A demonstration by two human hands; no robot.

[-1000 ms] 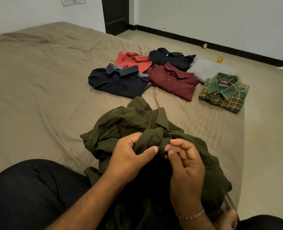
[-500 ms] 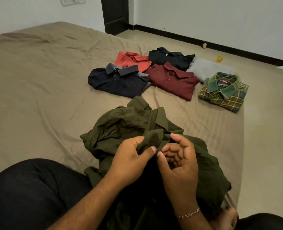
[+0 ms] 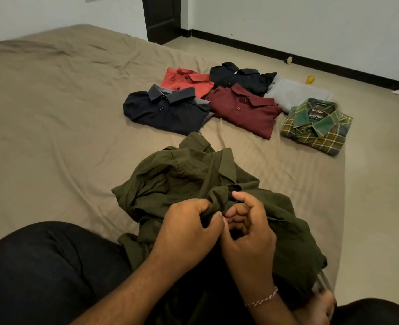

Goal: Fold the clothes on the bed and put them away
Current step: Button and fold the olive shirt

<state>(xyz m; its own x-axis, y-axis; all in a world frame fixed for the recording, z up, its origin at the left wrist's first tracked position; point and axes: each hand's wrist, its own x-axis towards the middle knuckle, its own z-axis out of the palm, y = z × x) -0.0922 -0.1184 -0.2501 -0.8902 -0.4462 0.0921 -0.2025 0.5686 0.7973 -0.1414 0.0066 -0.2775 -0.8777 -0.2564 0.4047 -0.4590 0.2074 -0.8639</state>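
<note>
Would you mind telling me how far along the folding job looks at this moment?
Done: six folded garments lie on the bed, from the navy shirt to the plaid shirt. In hand: the left hand and right hand grip the crumpled olive shirt. Left: folding it and putting everything away.

Dim, even indoor light with soft shadows and no glare. Wide-angle lens bends the black skirting board [image 3: 311, 59] at the edges. Slight motion blur softens the green plaid folded shirt [image 3: 318, 127].

Olive shirt [image 3: 184, 179], maroon polo [image 3: 243, 113], green-yellow plaid shirt [image 3: 320, 134], tan sheet [image 3: 53, 127].
</note>
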